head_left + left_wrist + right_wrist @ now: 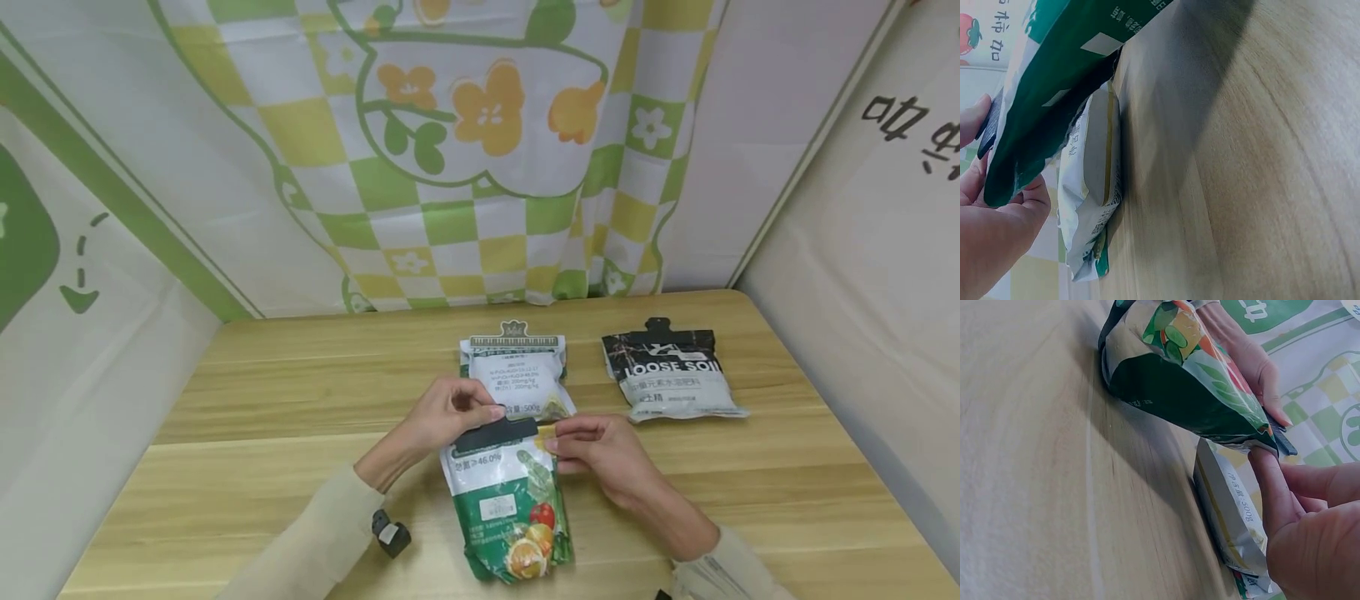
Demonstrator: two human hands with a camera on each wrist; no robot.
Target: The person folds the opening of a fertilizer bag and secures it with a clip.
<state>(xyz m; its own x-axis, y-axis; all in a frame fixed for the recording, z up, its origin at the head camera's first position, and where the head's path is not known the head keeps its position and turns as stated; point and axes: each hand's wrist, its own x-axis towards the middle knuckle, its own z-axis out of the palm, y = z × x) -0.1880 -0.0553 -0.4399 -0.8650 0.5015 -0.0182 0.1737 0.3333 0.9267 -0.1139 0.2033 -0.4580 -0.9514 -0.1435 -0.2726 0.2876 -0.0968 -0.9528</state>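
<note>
A green and white pouch, printed with fruit and vegetables, is held tilted up off the wooden table. Across its folded top sits a black clip. My left hand pinches that clip at its upper edge, its thumb in front. With thumb and fingers, my right hand grips the pouch's top right corner; the right wrist view shows the fingers there. Just behind lies a white pouch marked 500g, with a piano-patterned clip along its top.
At the right rear lies a black and grey "LOOSE SOIL" bag with a black clip on it. The wooden table meets a checked, flowered cloth at the back. Pale printed walls stand on both sides.
</note>
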